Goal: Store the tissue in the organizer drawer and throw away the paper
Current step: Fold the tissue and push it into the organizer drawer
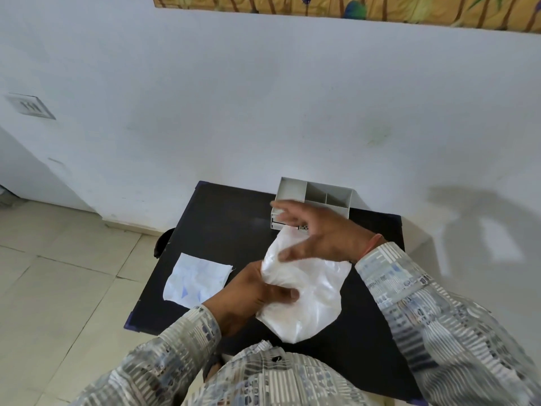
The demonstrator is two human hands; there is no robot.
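Observation:
A crumpled white sheet (313, 300), translucent and glossy, lies in the middle of the black table (222, 230). My left hand (251, 297) grips its left edge with thumb and fingers closed on it. My right hand (319, 232) hovers over the sheet's top with fingers spread, the thumb touching its upper edge. A flat white square tissue (197, 279) with faint blue marks lies on the table to the left, apart from both hands. The grey organizer (316, 197) stands at the back of the table against the wall, its lower drawer front mostly hidden behind my right hand.
The small table stands against a white wall (263, 112). Beige floor tiles (58, 273) spread to the left. A dark rounded object (161, 243) shows just past the table's left edge. My patterned sleeves fill the lower frame.

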